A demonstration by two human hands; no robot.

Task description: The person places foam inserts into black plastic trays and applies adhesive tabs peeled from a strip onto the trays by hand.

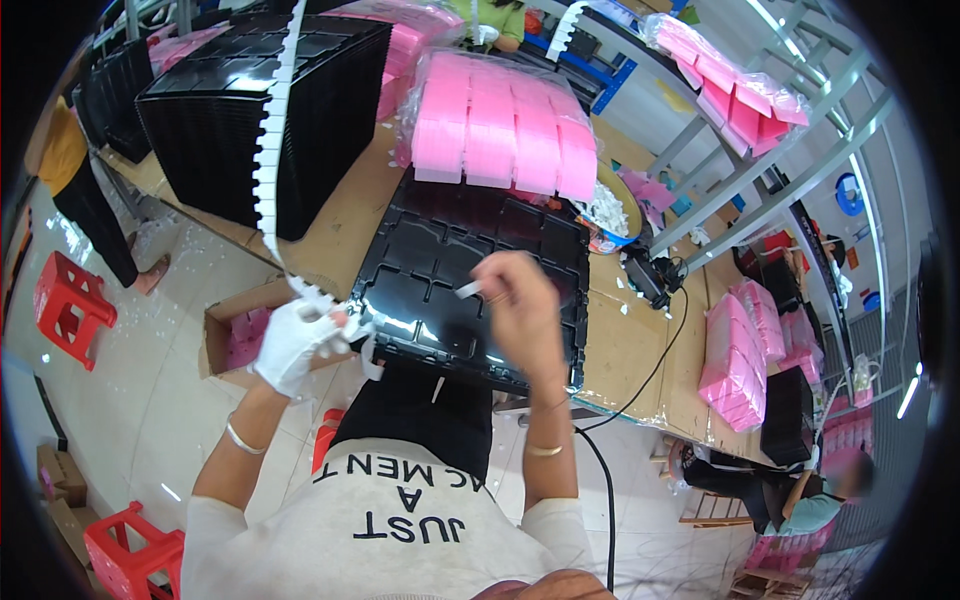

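Your gloved left hand [295, 340] is closed around the white strip [270, 140], which runs up and away over the stack of black trays [250, 110]. Your bare right hand [520, 305] pinches a small white piece [468, 289] between fingertips, above the black tray [440, 260] lying on the table [340, 230]. That tray overhangs the table's near edge. Bagged pink stacks [500, 130] crowd its far side; open floor [150, 400] lies to your left.
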